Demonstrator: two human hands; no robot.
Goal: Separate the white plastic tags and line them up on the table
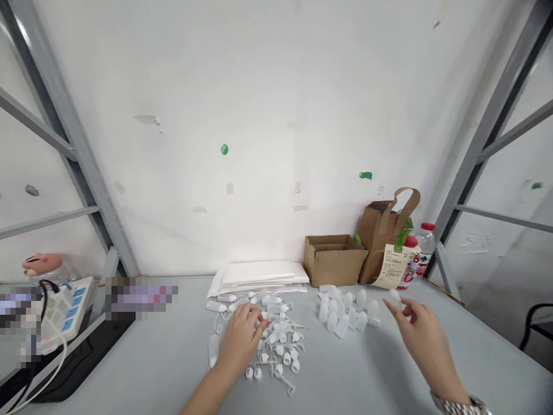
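Note:
My left hand (242, 337) rests on a heap of small white plastic caps and tethered stoppers (280, 346) in the middle of the grey table (151, 357); its fingers curl into the pile, and whether they pinch a piece is hidden. My right hand (421, 334) hovers to the right with its fingers apart, the fingertips near a small translucent bottle (395, 297). A cluster of upright translucent little bottles (345, 311) stands between the two hands.
A stack of white bags (259, 275) lies against the wall. An open cardboard box (332, 259), a brown paper bag (384, 230) with a receipt, and a water bottle (425, 245) stand at the back right. A power strip (64, 305) sits far left.

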